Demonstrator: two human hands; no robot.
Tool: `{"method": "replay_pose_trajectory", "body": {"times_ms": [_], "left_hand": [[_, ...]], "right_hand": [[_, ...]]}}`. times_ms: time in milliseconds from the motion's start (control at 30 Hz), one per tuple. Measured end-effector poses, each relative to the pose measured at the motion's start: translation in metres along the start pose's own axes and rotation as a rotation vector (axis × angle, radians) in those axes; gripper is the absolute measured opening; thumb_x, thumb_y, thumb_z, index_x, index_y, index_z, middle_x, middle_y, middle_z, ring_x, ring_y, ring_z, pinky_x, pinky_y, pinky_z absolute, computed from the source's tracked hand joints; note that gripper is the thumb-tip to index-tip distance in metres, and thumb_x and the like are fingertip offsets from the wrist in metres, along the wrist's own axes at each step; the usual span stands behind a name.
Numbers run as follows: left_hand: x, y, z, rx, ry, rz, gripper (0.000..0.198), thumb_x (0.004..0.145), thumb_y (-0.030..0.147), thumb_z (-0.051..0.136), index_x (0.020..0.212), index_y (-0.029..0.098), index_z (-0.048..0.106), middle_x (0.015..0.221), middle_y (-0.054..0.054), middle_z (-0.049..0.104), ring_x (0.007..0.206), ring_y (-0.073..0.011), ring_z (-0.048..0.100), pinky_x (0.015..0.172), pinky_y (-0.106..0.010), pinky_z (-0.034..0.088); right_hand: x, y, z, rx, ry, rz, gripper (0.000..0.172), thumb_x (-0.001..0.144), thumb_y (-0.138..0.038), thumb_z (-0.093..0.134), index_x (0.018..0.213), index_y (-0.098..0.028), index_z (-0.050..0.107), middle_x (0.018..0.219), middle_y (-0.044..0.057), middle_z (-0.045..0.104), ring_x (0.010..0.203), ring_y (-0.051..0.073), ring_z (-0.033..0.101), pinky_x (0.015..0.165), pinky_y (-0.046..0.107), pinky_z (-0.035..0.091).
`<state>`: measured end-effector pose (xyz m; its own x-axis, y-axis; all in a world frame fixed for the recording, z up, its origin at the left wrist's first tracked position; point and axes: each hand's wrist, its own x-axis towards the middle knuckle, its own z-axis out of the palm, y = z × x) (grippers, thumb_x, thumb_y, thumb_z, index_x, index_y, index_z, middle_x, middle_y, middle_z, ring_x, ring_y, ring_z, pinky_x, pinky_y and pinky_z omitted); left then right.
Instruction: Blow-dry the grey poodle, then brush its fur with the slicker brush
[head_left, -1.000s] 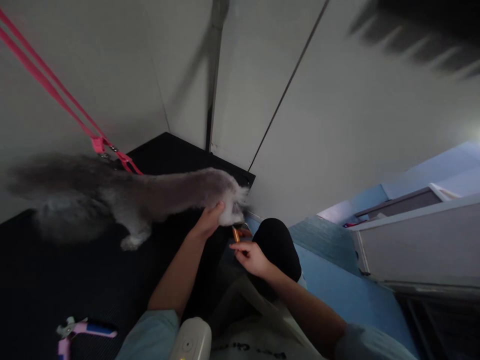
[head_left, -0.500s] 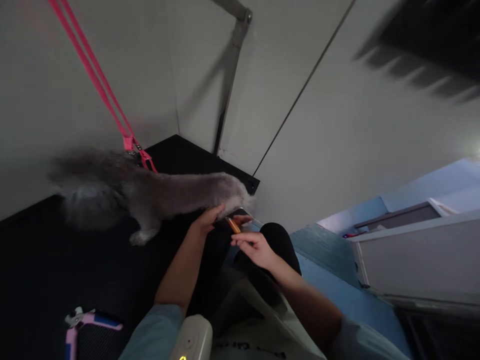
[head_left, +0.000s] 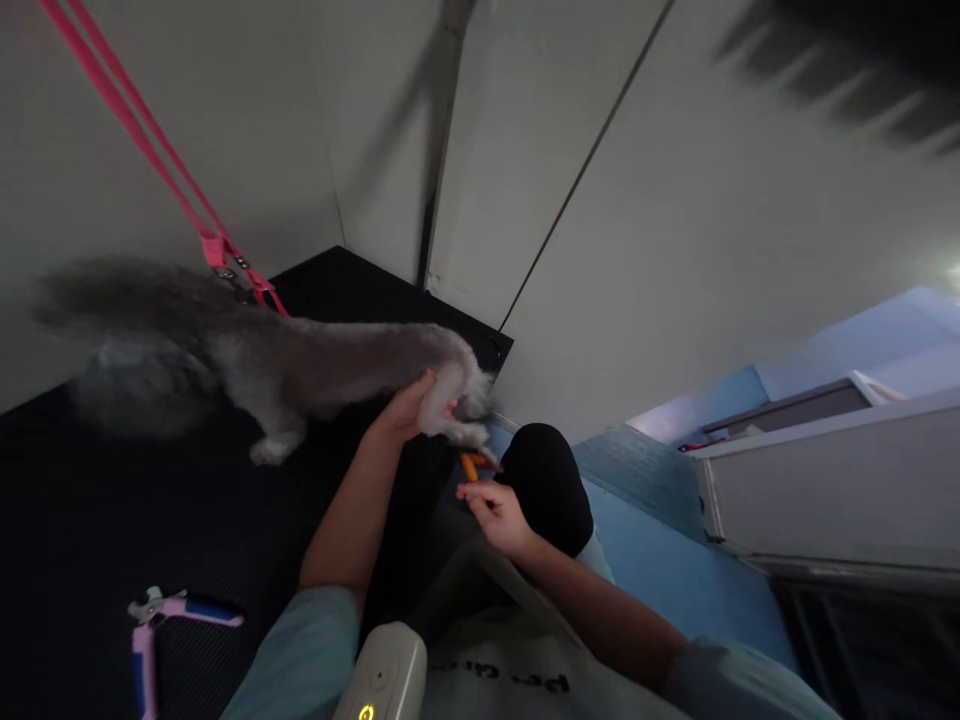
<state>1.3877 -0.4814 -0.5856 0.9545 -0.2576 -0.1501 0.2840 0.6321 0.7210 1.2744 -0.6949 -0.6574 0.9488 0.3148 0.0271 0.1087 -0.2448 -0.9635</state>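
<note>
A grey dog (head_left: 345,360) with a closely clipped back stands on a black grooming table (head_left: 90,520), its head end blurred at the left. My left hand (head_left: 409,408) is closed around its raised hind leg (head_left: 444,395), just above the paw. Below that paw, my right hand (head_left: 495,512) grips a small orange tool (head_left: 470,466) between thumb and fingers. The tool's working end is too small to make out. Pink and blue nail clippers (head_left: 187,608) lie spread on the table at the lower left, away from both hands.
A pink tether (head_left: 135,120) runs from above to the dog's neck. Behind the table are a grey wall (head_left: 585,90) and a metal post (head_left: 439,170). My dark-clad knee (head_left: 551,490) is beside the table. A white device (head_left: 386,670) with a yellow light is at bottom centre.
The hind paw has come into view beyond my left hand, with the leg held out toward me. The orange tool has turned and sits just under the paw. The view has shifted slightly.
</note>
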Motion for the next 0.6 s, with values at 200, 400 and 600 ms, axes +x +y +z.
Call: {"method": "replay_pose_trajectory", "body": {"times_ms": [200, 400, 600], "left_hand": [[-0.021, 0.015, -0.001, 0.049, -0.028, -0.036, 0.041, 0.089, 0.047, 0.045, 0.088, 0.011, 0.065, 0.066, -0.007, 0.063, 0.047, -0.0131, 0.053, 0.050, -0.027, 0.046], [-0.054, 0.011, -0.028, 0.149, -0.022, -0.054, 0.051, 0.084, 0.056, 0.050, 0.094, 0.009, 0.066, 0.060, -0.009, 0.063, 0.043, -0.0161, 0.053, 0.043, -0.028, 0.042], [-0.081, -0.004, -0.035, 0.180, 0.436, 0.228, 0.024, 0.077, 0.030, 0.065, 0.094, 0.013, 0.063, 0.081, -0.007, 0.070, 0.079, -0.0219, 0.065, 0.070, -0.031, 0.053]], "right_hand": [[-0.009, 0.029, 0.022, 0.122, -0.135, 0.217, 0.029, 0.080, -0.042, 0.058, 0.093, -0.019, 0.071, 0.069, 0.003, 0.071, 0.053, 0.011, 0.057, 0.051, 0.023, 0.044], [0.050, 0.016, 0.021, 0.080, 0.077, 0.176, 0.031, 0.080, -0.041, 0.052, 0.089, -0.016, 0.068, 0.066, 0.003, 0.066, 0.050, 0.011, 0.051, 0.048, 0.023, 0.041], [0.053, -0.005, 0.032, 0.087, -0.048, 0.123, 0.022, 0.073, -0.034, 0.060, 0.073, -0.015, 0.071, 0.052, 0.000, 0.056, 0.052, 0.014, 0.050, 0.050, 0.024, 0.040]]}}
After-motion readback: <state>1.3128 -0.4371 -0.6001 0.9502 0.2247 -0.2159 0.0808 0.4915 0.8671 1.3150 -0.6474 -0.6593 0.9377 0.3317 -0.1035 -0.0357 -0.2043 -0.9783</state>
